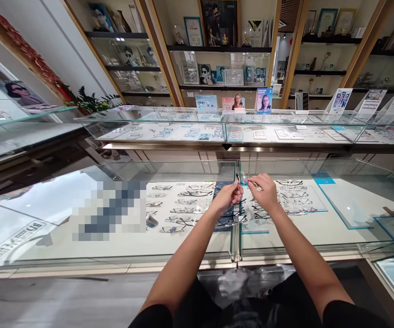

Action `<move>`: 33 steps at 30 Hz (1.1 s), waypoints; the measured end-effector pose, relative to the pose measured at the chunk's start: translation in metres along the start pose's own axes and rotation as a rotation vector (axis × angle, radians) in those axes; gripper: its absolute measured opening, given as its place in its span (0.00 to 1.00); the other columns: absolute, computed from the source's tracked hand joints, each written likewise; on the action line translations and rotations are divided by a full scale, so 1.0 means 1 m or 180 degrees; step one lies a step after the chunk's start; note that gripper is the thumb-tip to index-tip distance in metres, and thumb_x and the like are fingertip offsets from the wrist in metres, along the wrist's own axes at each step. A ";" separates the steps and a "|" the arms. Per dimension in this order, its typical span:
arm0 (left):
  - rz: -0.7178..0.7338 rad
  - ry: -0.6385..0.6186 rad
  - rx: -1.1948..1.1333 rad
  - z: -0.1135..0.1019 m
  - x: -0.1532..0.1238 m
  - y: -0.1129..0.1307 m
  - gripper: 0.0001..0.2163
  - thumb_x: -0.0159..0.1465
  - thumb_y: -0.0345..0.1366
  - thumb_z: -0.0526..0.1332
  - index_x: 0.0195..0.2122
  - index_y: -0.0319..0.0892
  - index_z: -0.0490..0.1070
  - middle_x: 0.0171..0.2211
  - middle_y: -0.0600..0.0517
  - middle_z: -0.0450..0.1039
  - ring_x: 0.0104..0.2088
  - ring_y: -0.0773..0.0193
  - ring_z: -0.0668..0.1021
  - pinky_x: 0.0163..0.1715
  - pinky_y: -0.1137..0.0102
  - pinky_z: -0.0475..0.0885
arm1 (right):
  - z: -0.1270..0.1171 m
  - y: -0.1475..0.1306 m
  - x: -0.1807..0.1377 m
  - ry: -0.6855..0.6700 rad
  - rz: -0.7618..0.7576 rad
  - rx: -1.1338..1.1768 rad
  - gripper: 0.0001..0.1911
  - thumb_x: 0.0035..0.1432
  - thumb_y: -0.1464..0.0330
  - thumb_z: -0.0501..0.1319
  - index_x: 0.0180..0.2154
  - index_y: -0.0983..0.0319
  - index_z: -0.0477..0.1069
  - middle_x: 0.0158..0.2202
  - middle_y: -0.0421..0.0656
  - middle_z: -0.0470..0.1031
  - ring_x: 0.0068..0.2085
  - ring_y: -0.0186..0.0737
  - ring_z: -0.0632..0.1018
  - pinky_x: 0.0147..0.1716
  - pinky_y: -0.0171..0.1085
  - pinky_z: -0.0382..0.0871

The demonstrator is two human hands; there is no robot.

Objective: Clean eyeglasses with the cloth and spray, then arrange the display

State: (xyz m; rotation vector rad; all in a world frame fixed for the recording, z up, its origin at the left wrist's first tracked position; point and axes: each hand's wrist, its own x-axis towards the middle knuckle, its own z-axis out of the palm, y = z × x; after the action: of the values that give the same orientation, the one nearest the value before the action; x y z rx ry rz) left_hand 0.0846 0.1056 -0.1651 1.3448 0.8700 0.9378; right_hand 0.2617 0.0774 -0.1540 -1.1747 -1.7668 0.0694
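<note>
Both of my arms reach out over a glass display counter [183,246]. My left hand [229,197] and my right hand [264,191] are both pinched on a pair of thin-framed glasses [245,180], held between them just above the glass top. The left fingers grip one end of the frame and the right fingers grip the other end with its temple. Under the glass, rows of spectacle frames [186,205] lie on white trays below my hands.
A second glass counter [224,130] with more frames runs across behind. Small advertising cards [264,100] stand on it. Wall shelves [217,48] with pictures and trophies rise at the back. A potted plant [92,102] stands at the left.
</note>
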 end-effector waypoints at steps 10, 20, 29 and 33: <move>-0.0289 -0.0512 -0.0385 -0.004 0.011 -0.019 0.29 0.52 0.64 0.71 0.26 0.43 0.64 0.18 0.60 0.61 0.15 0.76 0.56 0.16 0.76 0.50 | 0.016 0.022 -0.023 -0.0015 -0.0865 -0.0702 0.14 0.72 0.69 0.59 0.46 0.56 0.84 0.34 0.46 0.82 0.40 0.45 0.76 0.42 0.43 0.67; 0.0244 0.0068 -0.0171 -0.012 0.009 -0.029 0.30 0.51 0.66 0.72 0.31 0.43 0.68 0.20 0.58 0.70 0.18 0.73 0.63 0.20 0.74 0.55 | 0.021 0.007 -0.026 -0.0172 0.0930 0.1751 0.13 0.67 0.56 0.64 0.37 0.58 0.80 0.38 0.44 0.85 0.41 0.45 0.82 0.45 0.42 0.73; 0.0662 0.0153 0.0207 -0.006 0.006 -0.025 0.29 0.55 0.66 0.70 0.29 0.43 0.66 0.20 0.58 0.67 0.20 0.71 0.66 0.21 0.74 0.57 | 0.018 0.006 -0.014 -0.0258 0.1875 0.2621 0.20 0.45 0.50 0.78 0.30 0.58 0.79 0.30 0.37 0.78 0.33 0.38 0.74 0.38 0.38 0.66; 0.0786 0.0121 0.0217 -0.006 0.011 -0.021 0.29 0.56 0.67 0.70 0.29 0.43 0.68 0.21 0.57 0.68 0.21 0.70 0.67 0.22 0.73 0.59 | 0.018 0.004 -0.009 -0.0507 0.2413 0.3354 0.25 0.36 0.51 0.81 0.28 0.58 0.76 0.25 0.36 0.74 0.27 0.37 0.72 0.31 0.37 0.63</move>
State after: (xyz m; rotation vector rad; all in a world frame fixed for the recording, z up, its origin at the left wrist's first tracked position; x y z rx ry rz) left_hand 0.0842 0.1176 -0.1861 1.5214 0.7818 1.1353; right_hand 0.2518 0.0808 -0.1711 -0.9394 -1.0101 1.3826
